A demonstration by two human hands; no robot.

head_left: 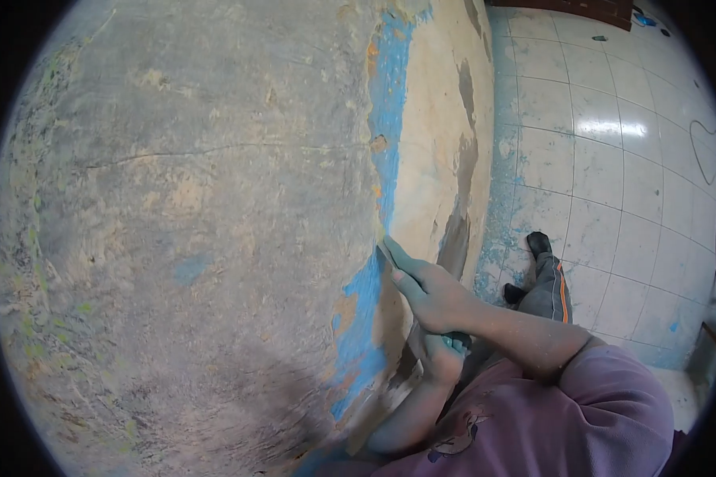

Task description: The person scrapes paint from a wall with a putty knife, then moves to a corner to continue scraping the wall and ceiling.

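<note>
My right hand [433, 294] is closed around a thin flat tool [385, 253], most of which the fingers hide. The tool's tip meets the wall at the edge of a strip of blue paint [362, 306]. Just below the right wrist, my left hand [444, 358] has its fingers curled, and what they hold, if anything, is hidden. Bare, rough grey wall [215, 199] lies left of the strip, and cream paint [429, 103] with grey patches lies right of it.
White floor tiles [597, 167] with bluish dust and flakes run along the wall's base. My legs [549, 290] and dark-covered feet are at the right. A brown wooden piece [597, 9] is at the top right, and a thin cord [696, 155] lies near the right edge.
</note>
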